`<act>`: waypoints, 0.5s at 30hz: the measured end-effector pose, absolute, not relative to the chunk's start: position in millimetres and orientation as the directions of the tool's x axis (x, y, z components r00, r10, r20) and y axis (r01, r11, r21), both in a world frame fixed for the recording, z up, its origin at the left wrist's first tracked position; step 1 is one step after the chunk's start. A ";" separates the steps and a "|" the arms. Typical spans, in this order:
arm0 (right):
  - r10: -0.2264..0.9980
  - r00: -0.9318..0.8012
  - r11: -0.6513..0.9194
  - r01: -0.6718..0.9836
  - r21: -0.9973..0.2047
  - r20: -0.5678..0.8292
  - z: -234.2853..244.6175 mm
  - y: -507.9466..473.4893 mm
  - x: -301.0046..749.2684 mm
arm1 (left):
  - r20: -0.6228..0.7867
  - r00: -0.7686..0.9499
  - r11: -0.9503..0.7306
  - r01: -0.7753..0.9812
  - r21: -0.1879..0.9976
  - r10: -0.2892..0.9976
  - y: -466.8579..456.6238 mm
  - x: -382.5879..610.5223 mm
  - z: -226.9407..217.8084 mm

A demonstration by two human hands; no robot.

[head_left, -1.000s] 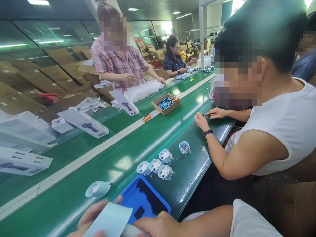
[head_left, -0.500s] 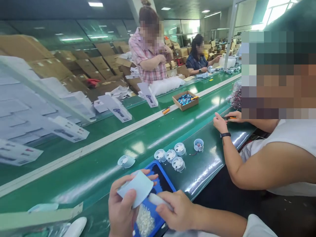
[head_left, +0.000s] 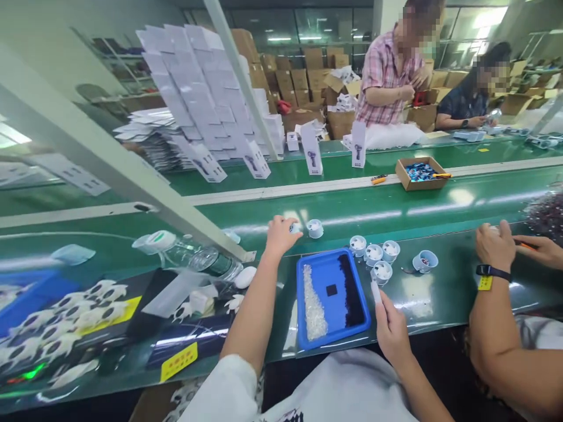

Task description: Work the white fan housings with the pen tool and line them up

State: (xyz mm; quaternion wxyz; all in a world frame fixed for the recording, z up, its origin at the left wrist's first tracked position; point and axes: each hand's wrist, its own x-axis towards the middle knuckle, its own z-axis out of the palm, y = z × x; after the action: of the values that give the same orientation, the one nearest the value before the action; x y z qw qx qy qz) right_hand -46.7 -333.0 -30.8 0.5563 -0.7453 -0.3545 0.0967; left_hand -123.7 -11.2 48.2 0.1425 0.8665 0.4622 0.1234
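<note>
My left hand (head_left: 281, 233) reaches forward onto the green belt and closes on a small white round part (head_left: 295, 228), beside another like it (head_left: 315, 228). My right hand (head_left: 390, 329) sits near me at the right edge of a blue tray (head_left: 331, 273) and grips a thin white stick-like tool (head_left: 375, 291). The tray holds a strip of small clear bits (head_left: 313, 303) and a band of small dark bits (head_left: 353, 291). Several more white round parts (head_left: 375, 255) stand on the belt just beyond the tray's right corner.
A co-worker's hands (head_left: 497, 246) with a black wristband work at my right. A cardboard box (head_left: 421, 173) of blue pieces sits on the far belt. White product boxes (head_left: 206, 88) are stacked behind a slanted metal post (head_left: 132, 181). Two people work across the line.
The view has swung left. My left hand let go of the pale sheet and reached out to the belt, closing on a white round part. My right hand keeps the white tool.
</note>
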 end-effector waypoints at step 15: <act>0.725 0.628 -0.017 0.426 -0.905 0.282 -19.6 -293.4 -68.2 | 0.155 0.716 -0.648 0.491 0.582 0.681 2.4 -76.2 29.5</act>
State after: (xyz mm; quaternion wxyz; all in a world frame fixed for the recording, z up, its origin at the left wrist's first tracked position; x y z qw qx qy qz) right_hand -68.2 -293.4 -19.6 0.5681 -0.7010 -0.4105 0.1315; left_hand -76.2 2.4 29.5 0.2595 0.8891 0.3296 0.1832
